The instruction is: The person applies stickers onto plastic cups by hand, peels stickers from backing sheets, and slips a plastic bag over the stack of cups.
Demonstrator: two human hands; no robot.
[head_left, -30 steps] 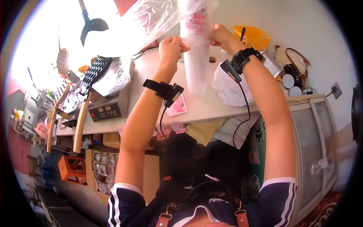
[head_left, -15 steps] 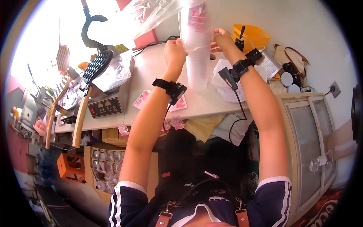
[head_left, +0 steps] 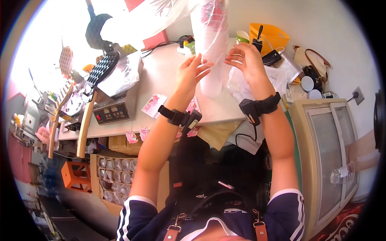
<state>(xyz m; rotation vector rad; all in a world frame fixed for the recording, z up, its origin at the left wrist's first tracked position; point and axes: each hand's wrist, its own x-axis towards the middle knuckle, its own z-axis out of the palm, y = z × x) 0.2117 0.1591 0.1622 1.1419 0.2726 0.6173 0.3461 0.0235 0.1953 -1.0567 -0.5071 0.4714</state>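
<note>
A tall stack of white cups [head_left: 209, 36] with pink print at the top stands upright on the white table [head_left: 161, 76]. Clear plastic wrapping [head_left: 173, 14] hangs loose about its upper part and trails left. On the stack's left side is my left hand [head_left: 191, 74], fingers spread, the tips in front of the wrapping; whether they touch it I cannot tell. My right hand [head_left: 248, 60] is raised just right of the stack, fingers apart and slightly bent, holding nothing visible. Each wrist wears a black strap with a small device.
To the left, a waffle iron [head_left: 103, 68] with a wooden handle juts over the table edge. Behind my right hand are a yellow basket [head_left: 271, 36], a green paper cup [head_left: 242, 37] and a white plastic bag [head_left: 237, 82]. Pink printed cards [head_left: 154, 105] lie in front. A glass-doored cabinet [head_left: 321, 120] stands right.
Both hands have moved down along the stack and opened their fingers; the left was closed at the wrapping before. The green cup and a small yellow-green item behind have come into view.
</note>
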